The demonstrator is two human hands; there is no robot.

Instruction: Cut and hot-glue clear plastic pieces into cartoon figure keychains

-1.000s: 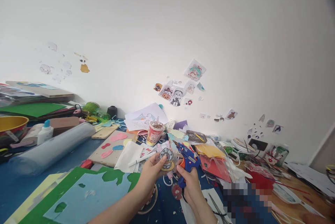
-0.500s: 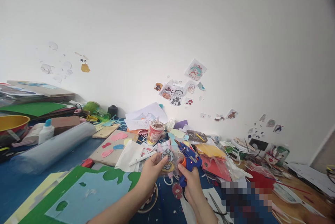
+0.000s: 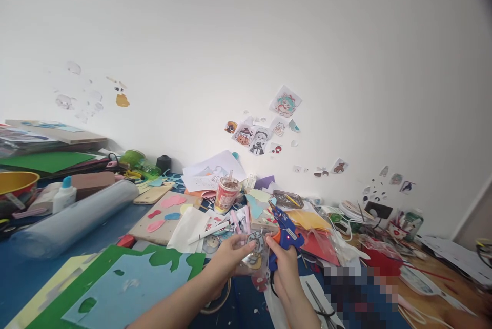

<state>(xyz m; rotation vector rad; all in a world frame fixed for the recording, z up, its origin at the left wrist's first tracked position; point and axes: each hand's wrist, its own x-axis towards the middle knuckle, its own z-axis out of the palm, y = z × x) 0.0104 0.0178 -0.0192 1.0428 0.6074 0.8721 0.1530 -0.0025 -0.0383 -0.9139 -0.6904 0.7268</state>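
My left hand [image 3: 226,256] pinches a small cut-out cartoon figure [image 3: 255,251] with a clear plastic edge, held just above the cluttered table. My right hand [image 3: 282,267] is wrapped round the grip of a blue hot glue gun [image 3: 286,231] with an orange trigger; its nozzle points up and to the left, away from the figure. The two hands are almost touching. A dark cord runs down from the gun under my right wrist.
A blue table [image 3: 96,229] is covered with craft scraps: green and light-blue foam sheets [image 3: 126,283], a clear roll [image 3: 73,219], a glue bottle [image 3: 64,193], a cup with a straw [image 3: 226,193], scissors [image 3: 321,306], paper piles. Stickers dot the white wall [image 3: 265,134].
Both hands have dropped lower and shifted a little right with the figure and glue gun. The gun's nozzle has lifted away from the figure.
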